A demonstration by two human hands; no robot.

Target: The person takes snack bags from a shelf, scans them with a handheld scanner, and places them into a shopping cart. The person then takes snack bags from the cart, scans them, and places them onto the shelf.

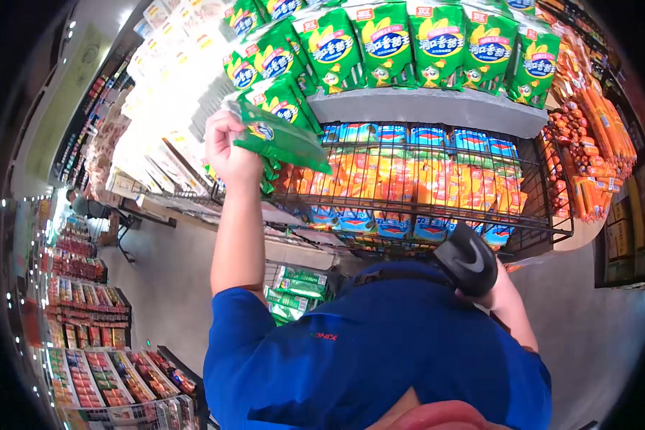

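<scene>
Currently left grip [229, 147] is clamping the green packet [279, 141] by one end, the rest sticking out rightward; right grip [489, 290] is holding a black device [469, 259]. Keeping packet flat probably avoids snagging green packs [283, 98] just beyond.

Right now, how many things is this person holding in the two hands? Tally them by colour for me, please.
Green: 1, a packet in the left hand
Black: 1, a handheld device in the right hand
Total: 2
</scene>
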